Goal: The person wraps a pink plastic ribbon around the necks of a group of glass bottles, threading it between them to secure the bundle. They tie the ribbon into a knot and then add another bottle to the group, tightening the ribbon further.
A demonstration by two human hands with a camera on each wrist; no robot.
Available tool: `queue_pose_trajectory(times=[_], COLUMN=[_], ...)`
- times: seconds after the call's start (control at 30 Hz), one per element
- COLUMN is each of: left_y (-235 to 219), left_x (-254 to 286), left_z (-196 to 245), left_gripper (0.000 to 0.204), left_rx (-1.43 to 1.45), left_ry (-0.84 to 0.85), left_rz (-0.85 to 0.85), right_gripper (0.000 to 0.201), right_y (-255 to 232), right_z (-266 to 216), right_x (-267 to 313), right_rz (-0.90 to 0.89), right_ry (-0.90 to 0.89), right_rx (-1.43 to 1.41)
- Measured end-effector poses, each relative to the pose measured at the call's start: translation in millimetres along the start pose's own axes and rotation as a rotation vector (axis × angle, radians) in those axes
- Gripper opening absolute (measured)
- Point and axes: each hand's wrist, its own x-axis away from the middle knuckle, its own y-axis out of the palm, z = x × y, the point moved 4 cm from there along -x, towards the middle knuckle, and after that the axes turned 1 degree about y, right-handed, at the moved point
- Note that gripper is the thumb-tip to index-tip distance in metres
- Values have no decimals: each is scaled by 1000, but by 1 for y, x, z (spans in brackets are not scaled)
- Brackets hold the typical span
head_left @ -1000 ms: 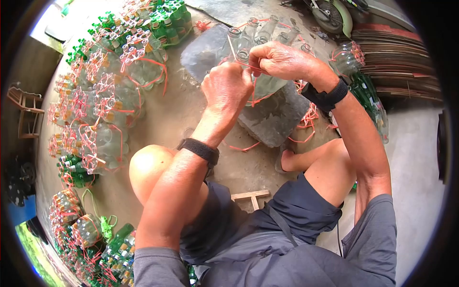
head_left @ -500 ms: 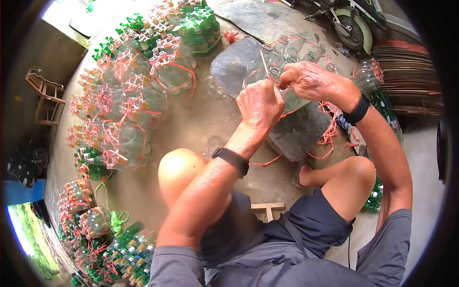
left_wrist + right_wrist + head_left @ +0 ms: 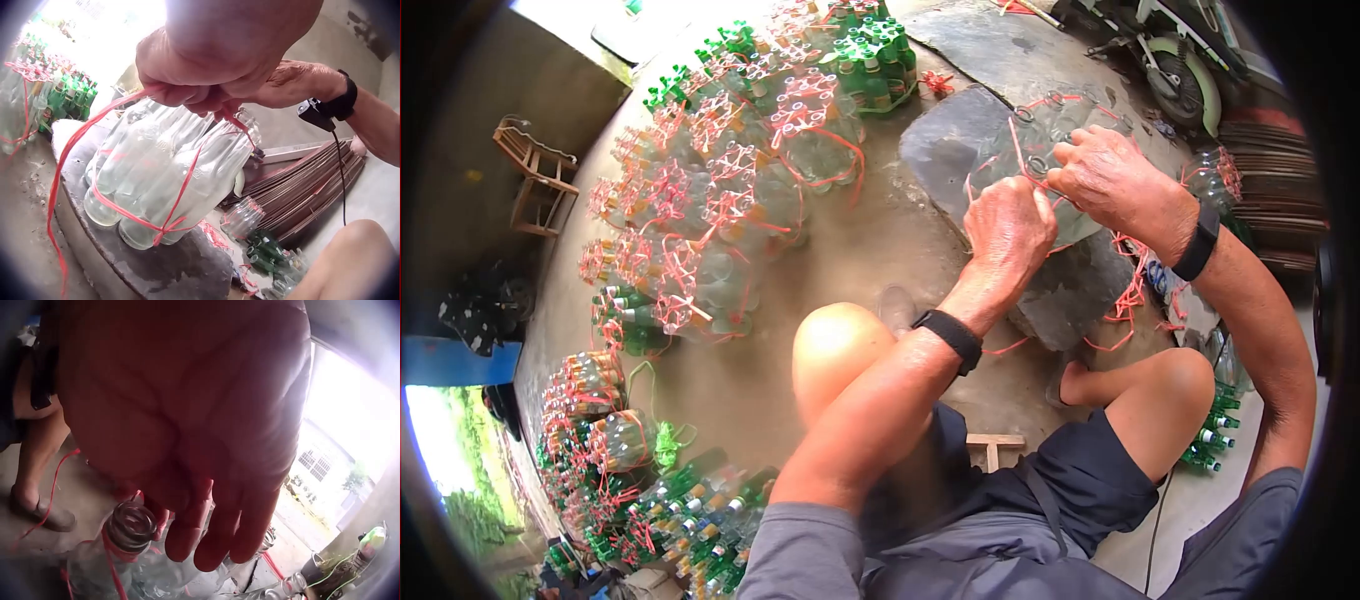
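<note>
On a dark stone slab (image 3: 950,150) lies a bundle of clear glass bottles (image 3: 1055,115), bound with red string (image 3: 164,230). My left hand (image 3: 1010,225) hovers over the bottle necks and grips a length of that string, which hangs down past the slab in the left wrist view. My right hand (image 3: 1115,180) is right beside it at the necks, fingers curled and pinching the string. The right wrist view shows the right hand (image 3: 187,444) filling the frame above one bottle mouth (image 3: 131,528) wrapped in red string. Each wrist wears a black band.
Several tied bundles of clear and green bottles (image 3: 730,190) cover the concrete floor to the left. Loose red strings (image 3: 1125,300) lie by the slab, with green bottles (image 3: 1215,430) beside my right leg. A scooter (image 3: 1180,60) and stacked sheets (image 3: 1275,150) stand beyond, a wooden frame (image 3: 535,180) at far left.
My head has turned, so the hands and the bundle now sit further right in view. Both hands stay together at the bottle necks and keep hold of the red string.
</note>
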Motion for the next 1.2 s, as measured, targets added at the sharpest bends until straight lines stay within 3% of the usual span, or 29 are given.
queue_pose_trajectory(times=[0.23, 0.37, 0.47, 0.53, 0.67, 0.8, 1.0, 1.2], left_y=[4, 7, 9, 20, 18, 17, 17, 19], left_x=[7, 7, 8, 3, 4, 4, 6, 5], left_z=[11, 11, 8, 0, 0, 2, 3, 1], left_gripper=[31, 34, 36, 36, 35, 36, 37, 35], left_rx=[38, 88, 107, 160, 266, 294, 338, 371], left_ry=[-8, -43, -40, -81, -127, -148, -178, -166], left_rz=[-42, -62, -14, -85, -148, -155, -192, -162], right_gripper=[9, 8, 6, 6, 12, 16, 29, 26], right_y=[-5, -2, -2, -8, -8, -10, -11, 2], right_z=[11, 24, 36, 37, 51, 68, 86, 99], right_x=[3, 2, 7, 8, 2, 3, -1, -12], right_rz=[87, -7, 91, 192, -57, -107, -79, -168], right_ry=[-52, -27, -67, -90, 80, 126, 180, 251], right_rx=[56, 100, 12, 39, -31, -196, -173, -502])
